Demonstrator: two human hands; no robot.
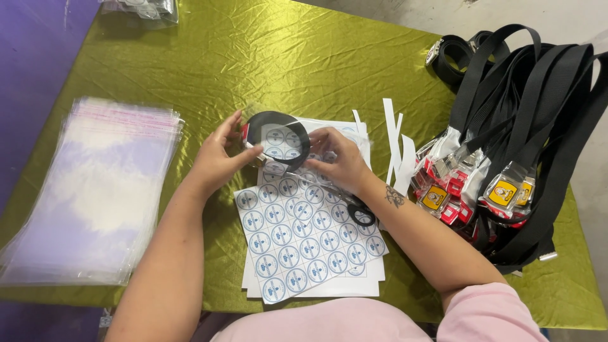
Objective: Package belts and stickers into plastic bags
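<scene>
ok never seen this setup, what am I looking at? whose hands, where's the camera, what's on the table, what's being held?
There is no machine: a person works with two bare hands. The single picture comes from a camera worn on their head, looking down.

The left hand and right hand together hold a coiled black strap inside what looks like a clear bag, just above the table.

Under the hands lie sheets of round blue-and-white stickers. Black-handled scissors rest on them by the right wrist. On the left is a stack of clear plastic bags. On the right is a pile of black straps with small red and yellow packets. A few white paper strips lie between. Everything sits on a shiny green tablecloth.
</scene>
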